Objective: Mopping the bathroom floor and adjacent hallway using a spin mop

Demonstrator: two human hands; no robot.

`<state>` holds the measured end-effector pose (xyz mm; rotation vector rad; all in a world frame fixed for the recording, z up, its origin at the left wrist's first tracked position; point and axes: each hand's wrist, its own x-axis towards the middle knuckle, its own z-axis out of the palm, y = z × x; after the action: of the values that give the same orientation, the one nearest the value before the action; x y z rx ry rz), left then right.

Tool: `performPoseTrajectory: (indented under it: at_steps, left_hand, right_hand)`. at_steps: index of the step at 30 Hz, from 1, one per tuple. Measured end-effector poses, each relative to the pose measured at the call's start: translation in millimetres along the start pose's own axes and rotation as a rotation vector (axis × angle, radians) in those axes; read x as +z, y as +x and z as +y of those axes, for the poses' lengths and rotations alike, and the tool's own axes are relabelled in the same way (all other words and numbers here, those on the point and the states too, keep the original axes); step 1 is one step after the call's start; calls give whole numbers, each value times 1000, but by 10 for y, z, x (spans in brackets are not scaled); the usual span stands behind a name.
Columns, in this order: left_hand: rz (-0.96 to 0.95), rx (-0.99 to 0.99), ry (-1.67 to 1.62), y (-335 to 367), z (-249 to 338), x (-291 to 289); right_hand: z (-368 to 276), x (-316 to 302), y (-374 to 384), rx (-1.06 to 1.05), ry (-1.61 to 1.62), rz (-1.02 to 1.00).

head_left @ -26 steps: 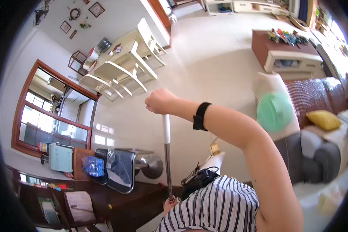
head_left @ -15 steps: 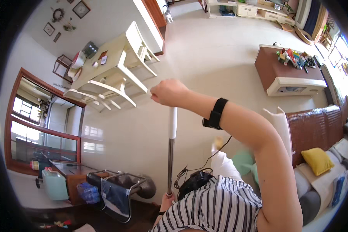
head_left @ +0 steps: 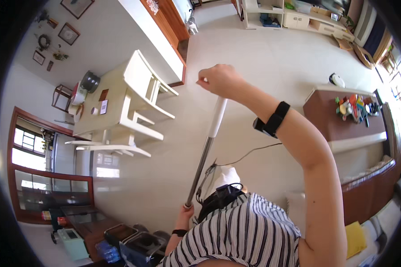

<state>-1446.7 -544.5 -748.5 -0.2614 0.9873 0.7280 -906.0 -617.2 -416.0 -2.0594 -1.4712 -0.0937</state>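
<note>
I hold a long pole point(head_left: 205, 158), white toward one end and shiny metal along the rest; neither end's fitting shows, so its kind is unclear. My right hand point(head_left: 221, 81) is closed around the white part, arm stretched forward, with a black strap on the forearm. Close to my body, my left hand point(head_left: 186, 212) grips the metal part low down. The pole slants from lower left to upper right. A black pouch with cables point(head_left: 222, 202) hangs at my waist.
At left stands a cream dining table point(head_left: 111, 89) with white chairs point(head_left: 142, 84). A brown coffee table point(head_left: 338, 113) loaded with small items is at right, near a sofa with a yellow cushion point(head_left: 355, 238). Folded chairs point(head_left: 138, 242) lean at lower left; a white cabinet point(head_left: 296, 20) stands far off.
My right hand and the pole's white end have swung up and to the right, tilting the pole. My left hand has shifted slightly up and left. The room view has turned and moved forward.
</note>
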Motion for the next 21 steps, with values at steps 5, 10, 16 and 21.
performPoseTrajectory:
  at_steps: [5, 10, 16, 21]
  left_hand:
    - [-151, -133, 100, 811, -290, 898]
    - [-223, -124, 302, 1404, -802, 1973]
    - [-175, -222, 361, 2184, -1258, 3160]
    - [-179, -271, 462, 2348, -1935, 4351]
  right_hand:
    - [879, -253, 339, 38, -11, 27]
    - [1733, -602, 355, 162, -27, 134]
    - [2361, -1339, 248, 339, 128, 242]
    - [2700, -1816, 195, 461, 74, 381]
